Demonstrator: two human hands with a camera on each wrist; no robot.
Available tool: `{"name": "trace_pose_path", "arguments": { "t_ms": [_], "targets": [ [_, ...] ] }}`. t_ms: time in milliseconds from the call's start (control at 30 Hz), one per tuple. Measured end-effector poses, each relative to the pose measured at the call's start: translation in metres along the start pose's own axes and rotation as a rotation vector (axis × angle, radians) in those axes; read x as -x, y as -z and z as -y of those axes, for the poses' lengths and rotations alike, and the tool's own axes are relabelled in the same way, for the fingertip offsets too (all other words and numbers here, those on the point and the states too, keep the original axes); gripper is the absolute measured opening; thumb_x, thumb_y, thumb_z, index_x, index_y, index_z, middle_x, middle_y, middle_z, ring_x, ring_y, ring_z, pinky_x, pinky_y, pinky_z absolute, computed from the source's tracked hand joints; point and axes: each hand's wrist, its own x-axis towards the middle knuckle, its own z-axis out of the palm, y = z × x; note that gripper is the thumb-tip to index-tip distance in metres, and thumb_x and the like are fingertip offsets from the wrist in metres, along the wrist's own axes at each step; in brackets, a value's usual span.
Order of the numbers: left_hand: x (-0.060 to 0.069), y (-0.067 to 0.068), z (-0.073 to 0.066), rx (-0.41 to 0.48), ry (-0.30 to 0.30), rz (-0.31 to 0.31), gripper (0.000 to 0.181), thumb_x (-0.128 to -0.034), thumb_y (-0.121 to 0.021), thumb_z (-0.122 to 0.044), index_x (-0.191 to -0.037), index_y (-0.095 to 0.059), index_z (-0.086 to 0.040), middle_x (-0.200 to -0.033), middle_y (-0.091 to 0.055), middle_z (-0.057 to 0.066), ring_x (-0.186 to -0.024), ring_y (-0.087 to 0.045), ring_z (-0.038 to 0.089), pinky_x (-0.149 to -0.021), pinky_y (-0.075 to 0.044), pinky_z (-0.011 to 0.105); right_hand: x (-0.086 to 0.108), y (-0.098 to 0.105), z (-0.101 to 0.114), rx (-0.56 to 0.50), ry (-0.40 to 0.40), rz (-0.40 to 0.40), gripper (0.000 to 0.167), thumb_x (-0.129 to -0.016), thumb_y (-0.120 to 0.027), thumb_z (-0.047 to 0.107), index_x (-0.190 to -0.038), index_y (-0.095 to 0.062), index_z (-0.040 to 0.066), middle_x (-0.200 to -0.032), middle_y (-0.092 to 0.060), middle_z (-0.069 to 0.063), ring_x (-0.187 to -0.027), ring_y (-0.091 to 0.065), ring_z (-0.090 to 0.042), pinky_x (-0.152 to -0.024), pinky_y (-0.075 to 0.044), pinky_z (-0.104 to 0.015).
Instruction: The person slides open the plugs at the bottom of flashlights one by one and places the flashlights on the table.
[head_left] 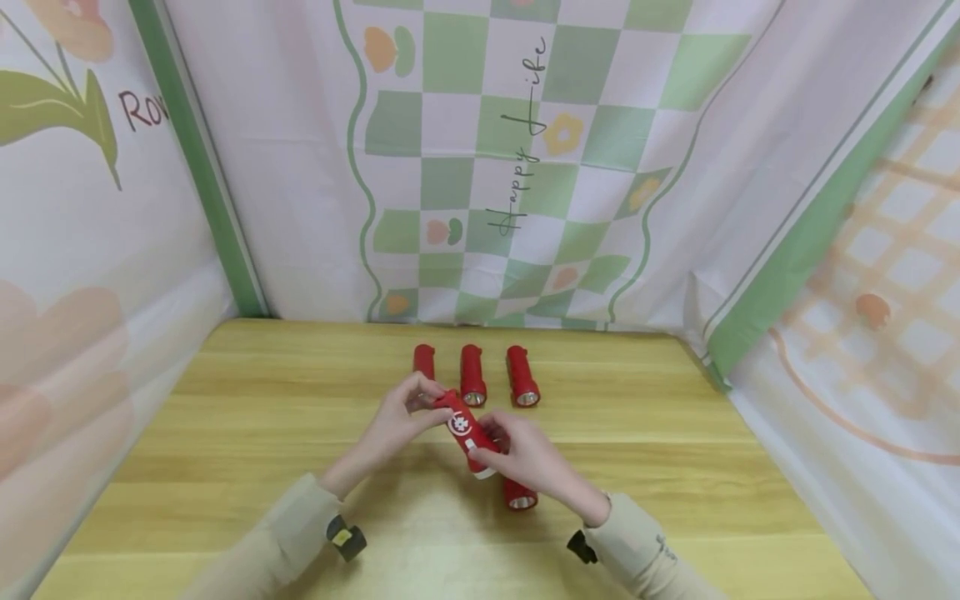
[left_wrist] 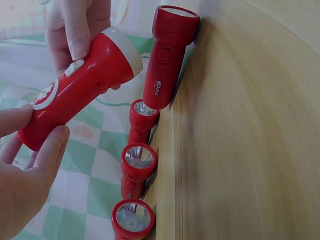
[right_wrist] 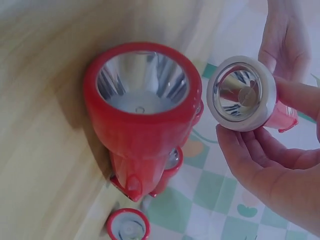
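Observation:
A red flashlight [head_left: 461, 427] with a white rim, a white slide switch and a round white emblem is held by both hands above the table, tilted. My left hand [head_left: 397, 418] pinches its tail end between thumb and fingers. The right hand [head_left: 528, 454] grips it near the head, thumb at the switch [left_wrist: 74, 68]. In the right wrist view its lens [right_wrist: 239, 95] faces the camera and looks unlit. Below the right hand, partly hidden by it in the head view, another red flashlight [head_left: 521, 495] with a red rim lies on the table.
Three more red flashlights [head_left: 423, 358] [head_left: 472, 371] [head_left: 521, 377] lie in a row farther back on the wooden table [head_left: 300, 367], lens ends toward me. The left one is partly covered by my left hand. Printed curtains [head_left: 517, 167] hang behind the table and at both sides.

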Motion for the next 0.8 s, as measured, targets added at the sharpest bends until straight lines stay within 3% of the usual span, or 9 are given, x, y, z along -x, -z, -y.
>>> {"name": "trace_pose_path", "arguments": {
  "t_ms": [233, 400, 600, 800],
  "targets": [
    [-0.003, -0.004, -0.001, 0.005, -0.039, 0.015, 0.025, -0.0859, -0.076, -0.008, -0.104, -0.058, -0.003, -0.123, -0.066, 0.017, -0.105, -0.067, 0.027, -0.095, -0.057, 0.038, -0.002, 0.007, 0.0, -0.011, -0.007, 0.043, 0.038, -0.087, -0.076, 0.016, -0.121, -0.065, 0.003, -0.109, -0.074, -0.009, -0.096, -0.07, -0.019, -0.082, -0.059, -0.026],
    [-0.004, -0.005, 0.0, 0.025, -0.045, 0.037, 0.024, -0.0863, -0.074, -0.005, -0.103, -0.057, -0.002, -0.124, -0.065, 0.019, -0.104, -0.066, 0.026, -0.093, -0.057, 0.043, -0.003, 0.009, -0.003, -0.012, -0.009, 0.061, 0.038, -0.087, -0.076, 0.016, -0.122, -0.066, 0.004, -0.111, -0.073, -0.008, -0.098, -0.07, -0.019, -0.084, -0.06, -0.027],
    [-0.005, -0.005, 0.001, 0.078, 0.012, 0.034, 0.029, -0.0863, -0.075, -0.007, -0.109, -0.056, -0.002, -0.125, -0.064, 0.019, -0.108, -0.068, 0.029, -0.085, -0.06, 0.027, -0.005, 0.01, -0.006, -0.028, -0.024, 0.073, 0.036, -0.087, -0.076, 0.02, -0.12, -0.067, 0.006, -0.108, -0.074, -0.006, -0.095, -0.069, -0.015, -0.081, -0.06, -0.025],
    [-0.005, -0.004, 0.004, 0.085, 0.059, 0.019, 0.034, -0.0872, -0.076, -0.015, -0.116, -0.06, -0.007, -0.127, -0.067, 0.014, -0.105, -0.071, 0.024, -0.088, -0.061, 0.032, -0.006, 0.012, -0.005, -0.049, -0.061, 0.079, 0.035, -0.087, -0.077, 0.024, -0.116, -0.068, 0.008, -0.103, -0.074, -0.004, -0.089, -0.068, -0.012, -0.08, -0.062, -0.033]
  ]
}}
